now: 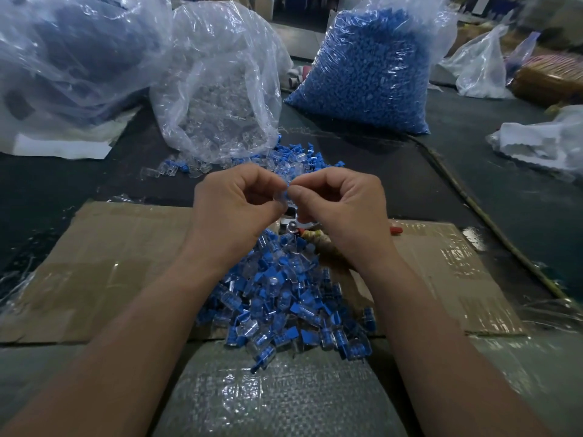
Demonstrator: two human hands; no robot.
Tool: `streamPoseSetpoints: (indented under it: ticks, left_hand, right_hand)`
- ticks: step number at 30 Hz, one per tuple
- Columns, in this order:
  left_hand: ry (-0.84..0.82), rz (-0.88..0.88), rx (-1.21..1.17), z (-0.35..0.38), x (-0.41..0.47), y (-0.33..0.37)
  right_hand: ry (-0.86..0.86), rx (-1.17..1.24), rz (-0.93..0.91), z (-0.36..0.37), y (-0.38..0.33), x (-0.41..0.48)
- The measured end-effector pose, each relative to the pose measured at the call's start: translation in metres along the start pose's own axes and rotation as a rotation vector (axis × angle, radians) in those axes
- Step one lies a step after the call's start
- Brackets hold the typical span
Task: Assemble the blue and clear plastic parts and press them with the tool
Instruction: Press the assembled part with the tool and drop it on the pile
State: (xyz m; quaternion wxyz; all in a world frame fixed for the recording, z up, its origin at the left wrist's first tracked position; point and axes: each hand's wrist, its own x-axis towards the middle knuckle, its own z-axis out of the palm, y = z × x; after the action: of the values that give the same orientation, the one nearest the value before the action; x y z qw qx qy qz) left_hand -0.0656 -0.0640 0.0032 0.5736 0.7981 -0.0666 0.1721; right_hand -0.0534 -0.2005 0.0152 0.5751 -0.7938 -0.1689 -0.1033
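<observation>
While the left hand (235, 203) and right hand (342, 201) pinch a blue part (285, 194), apparently seating it in a clear part (279, 200), pressing with the tool (291, 223) comes next.

Both bare forearms come in from the near edge, the left forearm (142, 310) and right forearm (419, 310) angling toward each other. The left hand (233, 205) and right hand (345, 203) meet mid-scene with fingers (318, 181) curled in and knuckles up. Both pinch one small blue-and-clear part (285, 196) between their fingertips.
</observation>
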Motion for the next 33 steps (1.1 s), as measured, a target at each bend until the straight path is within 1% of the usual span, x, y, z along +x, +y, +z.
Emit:
streamPoseSetpoints:
  ticks: [4, 8, 11, 13, 15, 17, 18, 21, 24, 28, 33]
  left_hand:
    - [0.007, -0.006, -0.013, -0.002, 0.000, 0.001]
    - [0.013, -0.005, -0.020, -0.001, 0.000, 0.001]
    - [0.010, 0.022, -0.015, -0.002, -0.002, 0.002]
    - [0.019, 0.031, 0.001, -0.003, -0.002, 0.002]
    - [0.022, 0.043, 0.033, -0.004, -0.001, 0.002]
    - [-0.005, 0.043, 0.028, -0.004, 0.000, 0.003]
    - [-0.025, 0.021, -0.012, -0.004, 0.000, 0.004]
    - [-0.092, -0.094, -0.237, -0.006, 0.001, 0.007]
    - [-0.128, -0.152, -0.348, -0.006, 0.000, 0.009]
    - [-0.083, -0.220, -0.386, -0.008, 0.002, 0.008]
    - [-0.088, -0.256, -0.412, -0.011, 0.004, 0.006]
  right_hand:
    - [-0.082, 0.058, 0.033, -0.001, -0.001, 0.000]
    - [-0.080, 0.096, 0.055, -0.003, -0.001, 0.001]
    - [-0.131, 0.131, 0.118, -0.004, 0.000, 0.002]
    - [-0.181, 0.196, 0.174, -0.005, -0.001, 0.001]
    - [-0.195, 0.252, 0.193, -0.005, -0.002, 0.001]
    - [-0.173, 0.277, 0.178, -0.005, -0.002, 0.001]
    - [-0.154, 0.282, 0.170, -0.005, -0.002, 0.001]
    - [-0.118, 0.279, 0.156, -0.007, -0.001, 0.002]
    - [-0.127, 0.271, 0.147, -0.005, 0.000, 0.002]
    - [-0.134, 0.250, 0.105, -0.001, 0.003, 0.001]
    - [-0.138, 0.109, -0.061, 0.002, 0.005, 0.000]
